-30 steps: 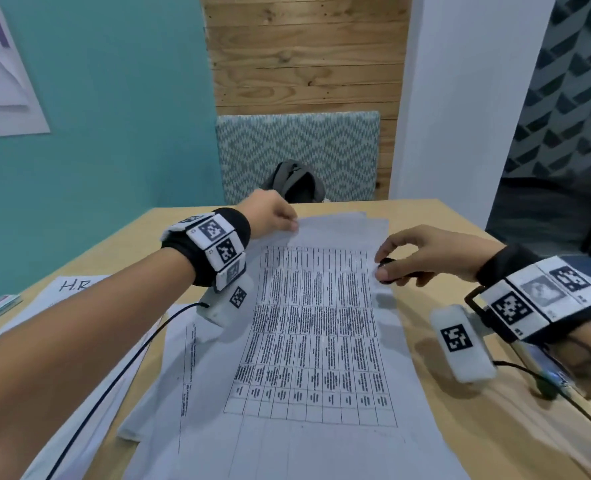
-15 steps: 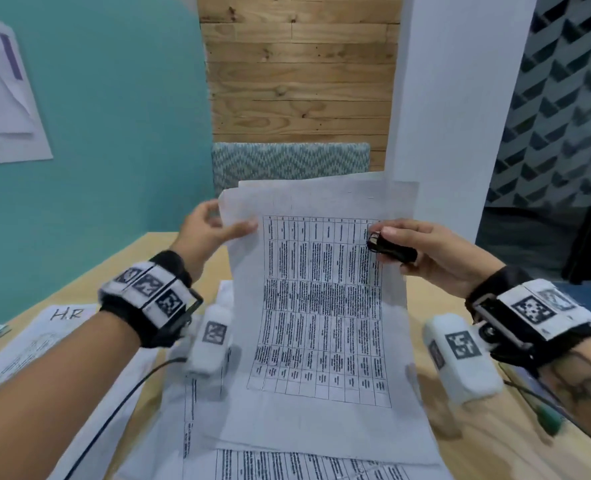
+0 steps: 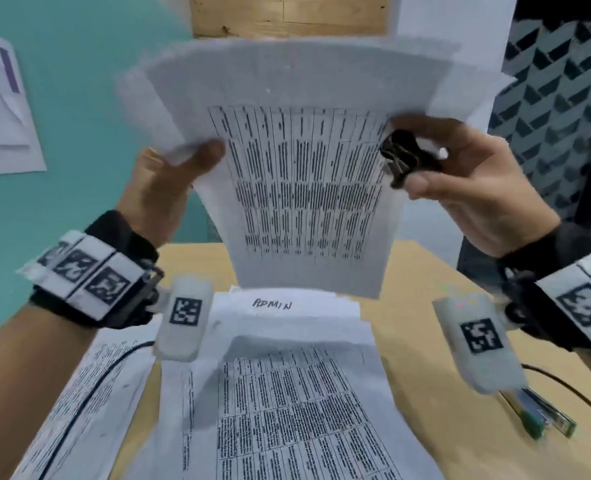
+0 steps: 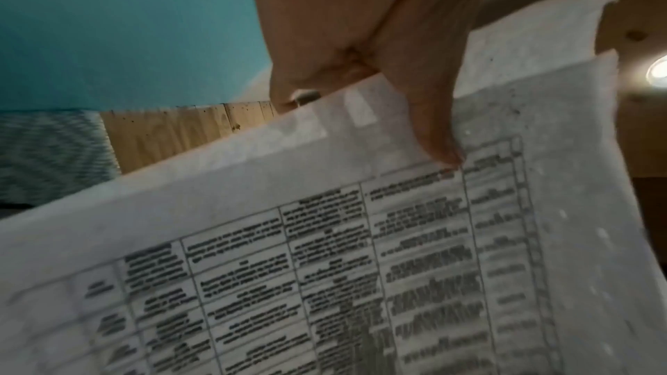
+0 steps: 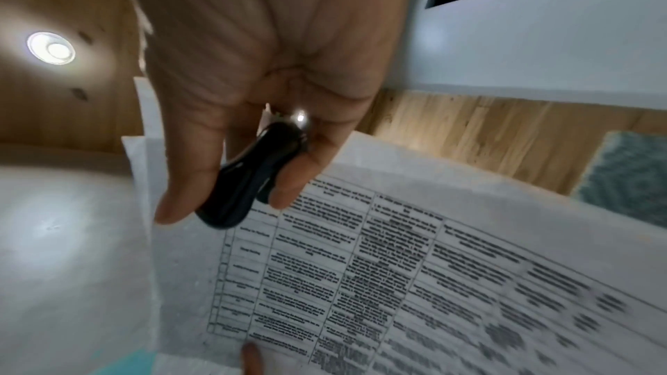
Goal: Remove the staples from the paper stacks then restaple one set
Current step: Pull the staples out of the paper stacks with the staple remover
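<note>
The stack (image 3: 307, 188) is held upright in the air above the counter (image 3: 411, 271), its printed table facing the person; the left hand (image 3: 162, 188) pinches its left edge, thumb on the front; the right hand (image 3: 460, 181) grasps its right edge together with a black remover (image 3: 408, 157); more sheets (image 3: 287, 393) lie flat below, one marked ADMIN.

The table text on the raised sheets (image 3: 297, 161) is too blurred to read. The sheets hide the left hand's (image 3: 162, 188) fingers. The worktop papers (image 3: 287, 410) run off the bottom edge.
</note>
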A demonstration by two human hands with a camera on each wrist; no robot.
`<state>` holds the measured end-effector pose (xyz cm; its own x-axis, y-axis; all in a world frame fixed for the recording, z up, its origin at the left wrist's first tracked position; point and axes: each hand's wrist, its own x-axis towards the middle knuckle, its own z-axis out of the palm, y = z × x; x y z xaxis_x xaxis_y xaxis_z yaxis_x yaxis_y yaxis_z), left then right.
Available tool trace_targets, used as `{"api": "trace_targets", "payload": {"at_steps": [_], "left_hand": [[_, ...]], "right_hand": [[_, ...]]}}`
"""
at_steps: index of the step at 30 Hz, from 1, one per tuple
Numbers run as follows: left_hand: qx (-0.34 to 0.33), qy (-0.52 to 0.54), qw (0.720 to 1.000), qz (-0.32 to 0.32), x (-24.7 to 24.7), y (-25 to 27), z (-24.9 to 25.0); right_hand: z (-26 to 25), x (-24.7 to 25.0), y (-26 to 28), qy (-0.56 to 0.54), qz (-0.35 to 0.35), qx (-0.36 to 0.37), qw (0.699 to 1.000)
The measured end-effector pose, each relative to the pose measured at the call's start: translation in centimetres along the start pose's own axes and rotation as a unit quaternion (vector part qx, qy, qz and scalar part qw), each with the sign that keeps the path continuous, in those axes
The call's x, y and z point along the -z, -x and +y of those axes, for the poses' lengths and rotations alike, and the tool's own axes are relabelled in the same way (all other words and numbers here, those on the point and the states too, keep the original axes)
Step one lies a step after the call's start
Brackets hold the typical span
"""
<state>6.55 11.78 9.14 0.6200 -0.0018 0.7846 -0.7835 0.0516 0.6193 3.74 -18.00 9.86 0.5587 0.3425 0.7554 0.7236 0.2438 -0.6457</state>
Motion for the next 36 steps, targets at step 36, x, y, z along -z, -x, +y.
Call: {"api": "trace_targets", "payload": {"at_steps": [36], "left_hand": [[0.227, -0.333, 0.856, -0.324, -7.4, 2.3, -3.2]], "right_hand": [[6.0, 0.2, 8.3, -0.003, -0.121, -0.343, 0.931]]}}
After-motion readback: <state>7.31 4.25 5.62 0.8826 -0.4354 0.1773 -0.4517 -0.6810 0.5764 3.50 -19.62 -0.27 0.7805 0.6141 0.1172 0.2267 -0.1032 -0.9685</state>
